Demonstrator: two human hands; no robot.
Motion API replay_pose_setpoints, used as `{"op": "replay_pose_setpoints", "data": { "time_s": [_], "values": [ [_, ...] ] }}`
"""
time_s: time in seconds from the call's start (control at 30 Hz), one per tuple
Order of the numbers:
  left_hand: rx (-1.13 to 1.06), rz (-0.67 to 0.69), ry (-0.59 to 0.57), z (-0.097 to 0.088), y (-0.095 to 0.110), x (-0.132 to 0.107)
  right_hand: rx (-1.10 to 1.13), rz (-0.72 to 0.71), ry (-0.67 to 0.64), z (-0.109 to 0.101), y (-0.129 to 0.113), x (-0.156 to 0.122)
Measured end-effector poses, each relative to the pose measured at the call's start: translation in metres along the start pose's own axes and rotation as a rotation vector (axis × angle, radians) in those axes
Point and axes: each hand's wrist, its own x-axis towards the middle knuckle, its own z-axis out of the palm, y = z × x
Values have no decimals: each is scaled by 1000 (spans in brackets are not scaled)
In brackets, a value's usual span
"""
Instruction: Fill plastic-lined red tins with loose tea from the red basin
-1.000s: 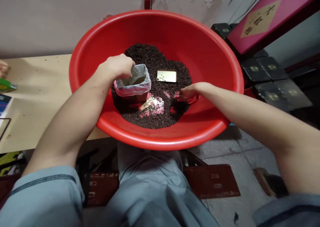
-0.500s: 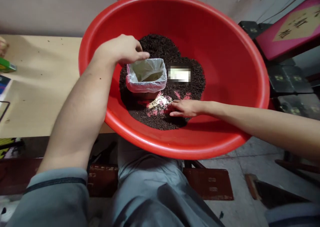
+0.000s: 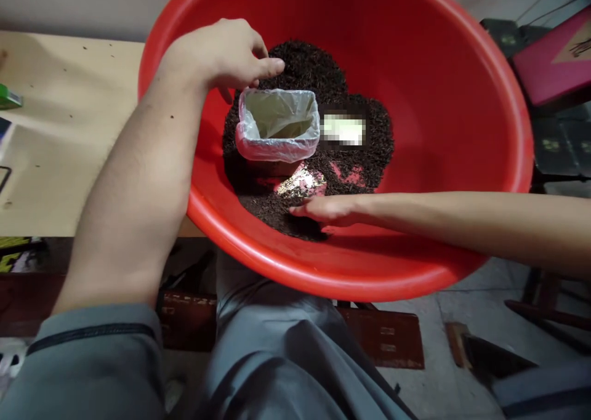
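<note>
The small box (image 3: 278, 124) stands upright in the middle of the frame, sunk into a heap of dark loose leaves (image 3: 318, 75). A clear plastic bag (image 3: 277, 154) lines it and is folded out over its rim. The box is open at the top, and what little shows inside looks pale.

Your left hand (image 3: 221, 53) hovers at the box's upper left corner. Its grip is loose, with the fingers half curled and closed on nothing. The forefinger reaches over the back rim, and you cannot tell whether it touches the bag. Your right hand (image 3: 327, 209) comes in from the right and lies flat on the leaves just below the box, grip released and fingers stretched out.

Between that hand and the box, a shiny pink wrapper (image 3: 302, 183) lies half buried. Just right of the box, a pale blurred rectangle (image 3: 344, 129) rests on the leaves.

All of this sits in a big red basin (image 3: 438, 100), which fills the upper frame. The basin's left side overlaps a light wooden surface (image 3: 60, 149), and its near edge hangs over your grey trousers (image 3: 277, 358).
</note>
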Motion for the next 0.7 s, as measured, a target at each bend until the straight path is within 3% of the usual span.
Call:
{"op": "replay_pose_setpoints", "data": {
  "time_s": [0.1, 0.23, 0.3, 0.37, 0.57, 0.7],
  "values": [
    [20, -9, -4, 0, 0, 0, 106, -100, -66, -7, -9, 5],
    [8, -29, -14, 0, 2, -1, -357, -629, 97, -28, 20, 10],
    [-2, -35, -14, 0, 3, -2, -601, -898, 93, -29, 41, 16],
    [-6, -43, -18, -1, 3, -2, -781, -1078, 58, -23, 56, 27],
    [7, -30, -36, 1, 0, 1, -1065, -1283, 156, 0, 63, 79],
    [26, -39, -73, 4, -2, 2, -1107, -1323, 229, 0, 54, 93]
  ]
}}
